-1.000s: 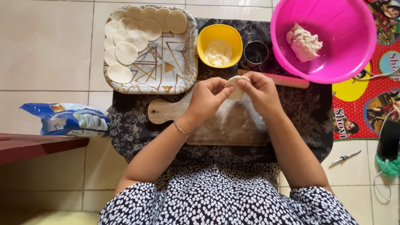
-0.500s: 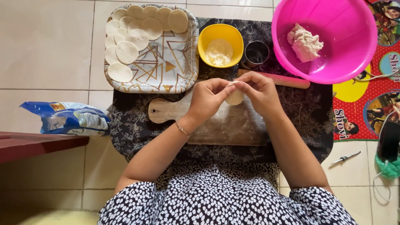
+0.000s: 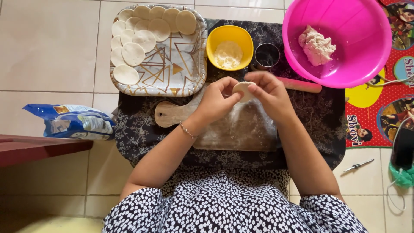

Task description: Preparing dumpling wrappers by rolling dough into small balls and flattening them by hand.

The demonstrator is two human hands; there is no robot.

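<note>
**Pale dough disc held between two hands over a floured board**

Pink plastic dominates the upper right: a wide pink bowl (image 3: 371, 26) with a lump of dough (image 3: 317, 45) resting inside, close enough to pull from. Left of it, a patterned tray (image 3: 181, 71) carries flat dough rounds (image 3: 133, 54) laid overlapping along its top and left edges, which leaves the middle bare. Below both lies a wooden board (image 3: 241, 129), dusted white, on a dark floral cloth (image 3: 138, 133); its handle points left. A rolling pin (image 3: 302, 85) lies just beyond the board, partly hidden by the right hand (image 3: 269, 92). A yellow bowl (image 3: 229, 46) of flour and a small metal cup (image 3: 267, 55) stand between tray and pink bowl, within easy reach. Above the board, the left hand (image 3: 215, 101) and right hand meet around a small dough disc (image 3: 242, 89). Both pinch its edges between thumb and curled fingertips, holding it lifted off the board, seemingly to shape it.
</note>
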